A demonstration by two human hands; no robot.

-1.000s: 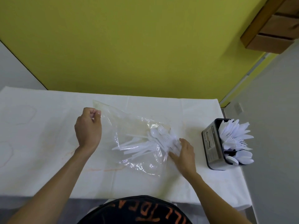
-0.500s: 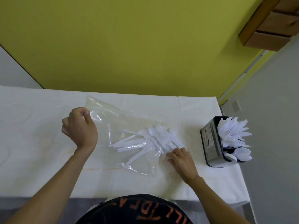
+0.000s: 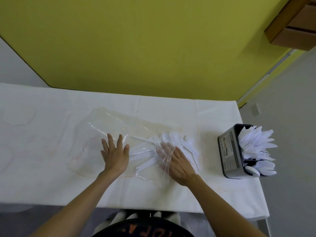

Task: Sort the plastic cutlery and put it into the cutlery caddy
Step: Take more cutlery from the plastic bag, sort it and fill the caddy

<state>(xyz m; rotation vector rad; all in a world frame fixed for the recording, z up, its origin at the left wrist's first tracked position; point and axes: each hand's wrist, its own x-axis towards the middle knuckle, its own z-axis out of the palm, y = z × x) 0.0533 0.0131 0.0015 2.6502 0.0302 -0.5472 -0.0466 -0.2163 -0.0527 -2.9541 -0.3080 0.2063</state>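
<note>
A clear plastic bag [image 3: 109, 125] lies flat in the middle of the table, with a heap of white plastic cutlery [image 3: 186, 144] spilling from its right end. My left hand [image 3: 115, 153] rests flat on the bag, fingers spread and straight. My right hand [image 3: 177, 162] lies flat over the cutlery handles, its fingers partly under a fold of the clear film. At the table's right edge stands the dark grey cutlery caddy [image 3: 229, 151], holding several white knives, forks and spoons.
A white cloth covers the table [image 3: 42, 151]. The yellow wall [image 3: 136, 48] runs behind it. The table's right edge is just past the caddy, and the near edge lies below my forearms.
My left hand let go of the bag's left end, moved right and now lies flat on it. The bag has settled flat. My right hand opened out over the cutlery.
</note>
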